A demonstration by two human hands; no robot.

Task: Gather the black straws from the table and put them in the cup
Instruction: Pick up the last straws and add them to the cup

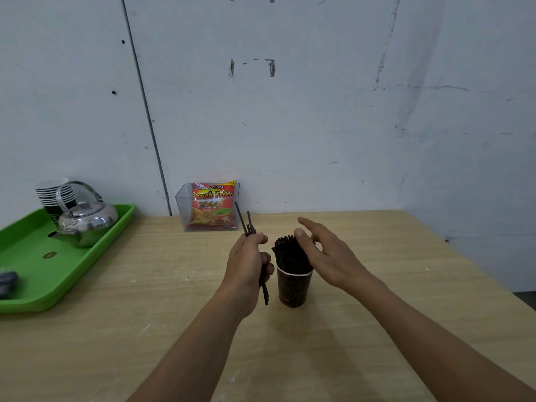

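— What's in your hands, looking down from the head camera?
— My left hand [249, 259] grips a few black straws [251, 229], just left of the cup [294, 288] on the table [174, 285].
— And the other?
— My right hand [327, 253] holds nothing, fingers straight, thumb against the bundle [288, 252] standing in the cup.

Black on brown, over pale wood.
I'm seeing black straws [290, 253] against a dark brown cup [293, 288] wearing a white rim and pale lettering; the table [174, 285] is showing light tan grain, the tray [58, 271] is glowing green, the kettle [87, 220] is shining silver, and the snack bag [213, 207] is blazing red-orange with yellow print.
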